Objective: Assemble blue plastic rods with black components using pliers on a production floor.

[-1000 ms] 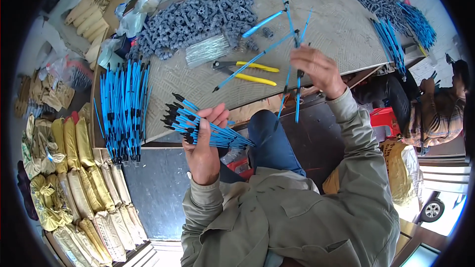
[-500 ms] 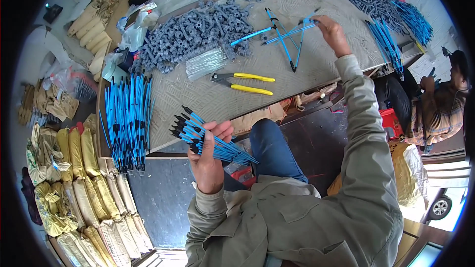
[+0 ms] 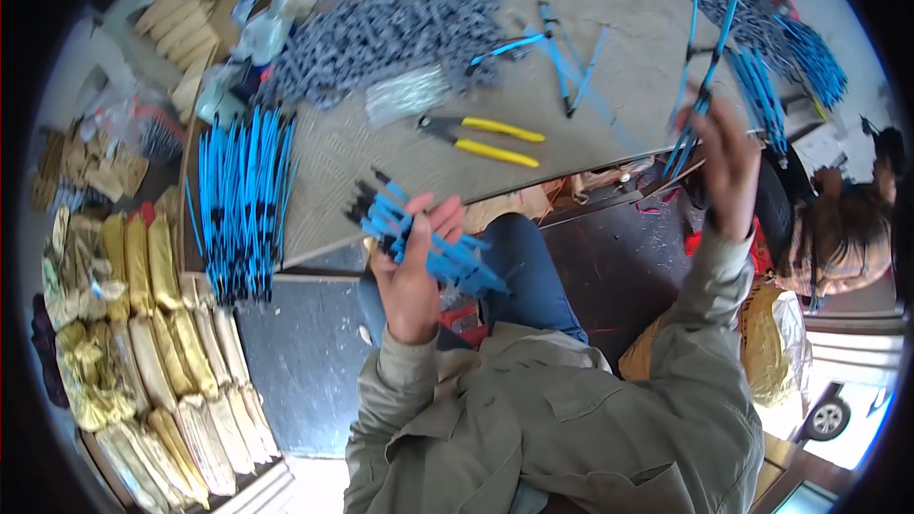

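You're gripping blue, black-tipped cables (image 3: pixel 428 240); yellow-handled pliers (image 3: pixel 481 138) are lying beyond — grey parts (image 3: pixel 381 38) piling far left.

Bare surface (image 3: pixel 381 157) lies open between the yellow-handled pliers (image 3: pixel 481 136) and the blue cable bundle (image 3: pixel 243 205); grey connector heap (image 3: pixel 381 38) blocks my reach beyond.

Left hand (image 3: pixel 411 266) grips a bundle of blue cable pieces (image 3: pixel 428 238) near the table (image 3: pixel 381 162) edge. Right hand (image 3: pixel 728 157) holds several blue cables (image 3: pixel 700 86) raised at right. Yellow-handled pliers (image 3: pixel 481 136) lie on the table between them.
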Demonstrator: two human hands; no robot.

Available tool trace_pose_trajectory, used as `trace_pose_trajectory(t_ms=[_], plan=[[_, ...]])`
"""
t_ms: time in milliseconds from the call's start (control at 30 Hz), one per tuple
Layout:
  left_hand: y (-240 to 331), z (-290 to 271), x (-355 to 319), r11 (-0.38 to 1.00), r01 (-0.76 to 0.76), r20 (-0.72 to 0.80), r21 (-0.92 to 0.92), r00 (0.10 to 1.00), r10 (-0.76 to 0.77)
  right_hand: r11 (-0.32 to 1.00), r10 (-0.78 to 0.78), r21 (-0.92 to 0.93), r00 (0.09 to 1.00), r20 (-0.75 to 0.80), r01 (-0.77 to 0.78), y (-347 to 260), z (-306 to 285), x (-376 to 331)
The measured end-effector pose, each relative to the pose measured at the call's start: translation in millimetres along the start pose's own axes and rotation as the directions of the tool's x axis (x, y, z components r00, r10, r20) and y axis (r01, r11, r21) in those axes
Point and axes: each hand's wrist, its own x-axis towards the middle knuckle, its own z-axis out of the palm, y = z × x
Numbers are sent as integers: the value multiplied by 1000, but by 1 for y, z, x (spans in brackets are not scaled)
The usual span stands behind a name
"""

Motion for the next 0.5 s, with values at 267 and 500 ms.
trace_pose_trajectory(t_ms=[267, 500], plan=[[-4, -8, 7, 993, -57, -40, -104, 998, 53, 927, -148, 375, 935, 321, 18, -54, 129, -85], [-5, -40, 1, 984, -129, -229, -126, 968, 98, 932, -152, 329, 988, -37, 156, -68, 118, -79]])
